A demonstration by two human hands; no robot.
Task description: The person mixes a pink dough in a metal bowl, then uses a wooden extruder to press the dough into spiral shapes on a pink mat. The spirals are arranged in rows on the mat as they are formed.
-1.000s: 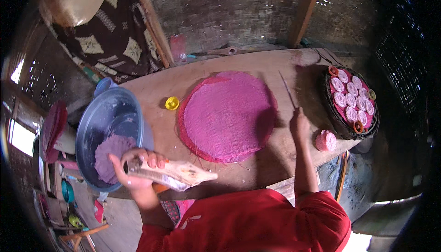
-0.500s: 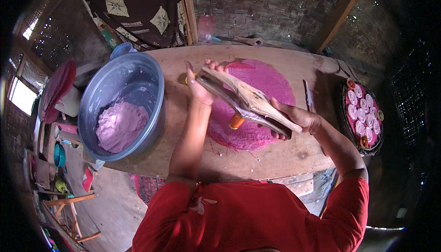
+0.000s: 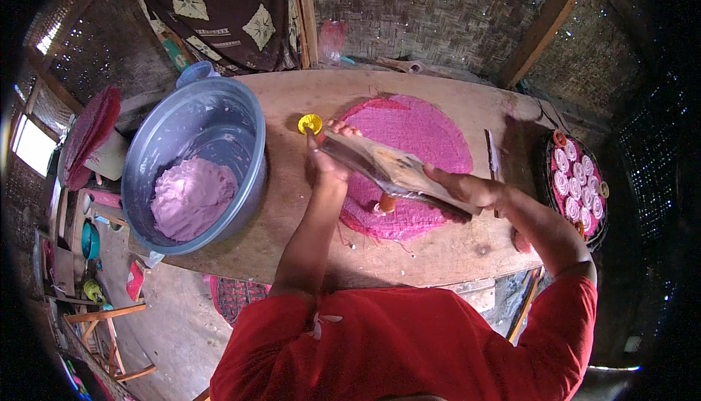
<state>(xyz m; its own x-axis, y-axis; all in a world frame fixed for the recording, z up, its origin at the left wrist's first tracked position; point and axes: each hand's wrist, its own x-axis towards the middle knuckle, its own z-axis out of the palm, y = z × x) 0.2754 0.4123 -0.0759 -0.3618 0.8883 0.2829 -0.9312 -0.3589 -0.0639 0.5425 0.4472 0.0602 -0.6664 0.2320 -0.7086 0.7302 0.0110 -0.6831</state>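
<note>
Two hands on one wooden press [image 3: 409,167] here, held up over the round pink mat [image 3: 410,117] in the middle of the tabletop [image 3: 307,258]. Its long axis runs on a diagonal: one end points toward the far left corner, the other slants down toward the near right corner. An orange nozzle [image 3: 388,202] pokes out from the underside around the middle, aimed at the near edge, with something pale at its mouth. The left hand [image 3: 330,163] is gripping the far end, and the right hand [image 3: 471,188] has the near end in its grasp, thumb laid along the top.

As for print, the red shirt [image 3: 409,342] has a small pale motif on the front, can't tell if it's lettering.

Containers: big blue tub [image 3: 234,109] at the left end of the tabletop, with a lump of pale pink dough [image 3: 193,198] in it and smears on its walls. Dark round tray [image 3: 545,174] at the right end, carrying pale pink swirls [image 3: 578,172]. Little yellow cup [image 3: 309,122] just beside the left thumb, contents too small to make out. Knife [image 3: 492,154] lies far-to-near between mat and tray
</note>
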